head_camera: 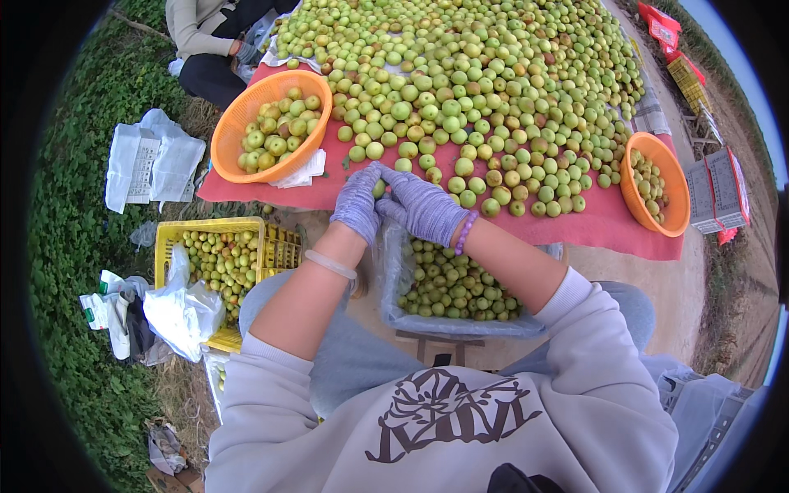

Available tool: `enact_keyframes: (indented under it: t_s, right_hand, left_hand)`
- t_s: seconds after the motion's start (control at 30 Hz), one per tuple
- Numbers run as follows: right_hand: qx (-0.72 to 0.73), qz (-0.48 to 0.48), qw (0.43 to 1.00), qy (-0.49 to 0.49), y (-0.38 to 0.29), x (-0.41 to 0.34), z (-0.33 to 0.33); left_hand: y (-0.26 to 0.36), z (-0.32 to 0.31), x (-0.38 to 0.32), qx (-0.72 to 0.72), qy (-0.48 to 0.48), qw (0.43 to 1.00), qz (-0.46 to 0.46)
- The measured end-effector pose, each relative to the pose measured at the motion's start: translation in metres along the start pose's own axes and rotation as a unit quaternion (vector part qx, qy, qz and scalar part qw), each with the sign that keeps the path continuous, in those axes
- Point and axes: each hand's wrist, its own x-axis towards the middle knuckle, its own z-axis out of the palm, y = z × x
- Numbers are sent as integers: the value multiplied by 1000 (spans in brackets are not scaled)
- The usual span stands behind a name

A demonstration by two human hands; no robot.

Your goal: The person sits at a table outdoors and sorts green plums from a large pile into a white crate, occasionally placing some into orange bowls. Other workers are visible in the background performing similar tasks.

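My left hand (357, 203) and my right hand (426, 208), both in purple knit gloves, meet at the near edge of a red cloth (548, 233). Between their fingers shows a small round green fruit (378, 188), apparently a jujube, partly hidden by the gloves. Just beyond my fingertips spreads a big heap of green and brownish jujubes (456, 98). Below my right forearm stands a crate lined with clear plastic (394, 308), holding many more jujubes (462, 289). The forearm covers part of that crate.
An orange basket (225, 142) of jujubes stands left on the cloth; a second orange basket (678, 212) is at the right edge. A yellow crate (209, 223) of jujubes sits at left, partly under a plastic bag (182, 308). Another person (203, 43) sits at the upper left.
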Motion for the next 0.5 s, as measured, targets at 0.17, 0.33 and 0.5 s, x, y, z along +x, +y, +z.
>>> enact_keyframes:
  t_s: [0.17, 0.33, 0.5]
  right_hand:
    - [-163, 42, 978, 120, 32, -5, -47]
    - [-290, 109, 951, -26, 76, -12, -80]
    - [-182, 117, 976, 5, 86, -9, -81]
  left_hand:
    - [125, -106, -7, -196, 37, 972, 126]
    - [214, -258, -51, -297, 289, 896, 157]
    - [183, -254, -72, -31, 171, 971, 164]
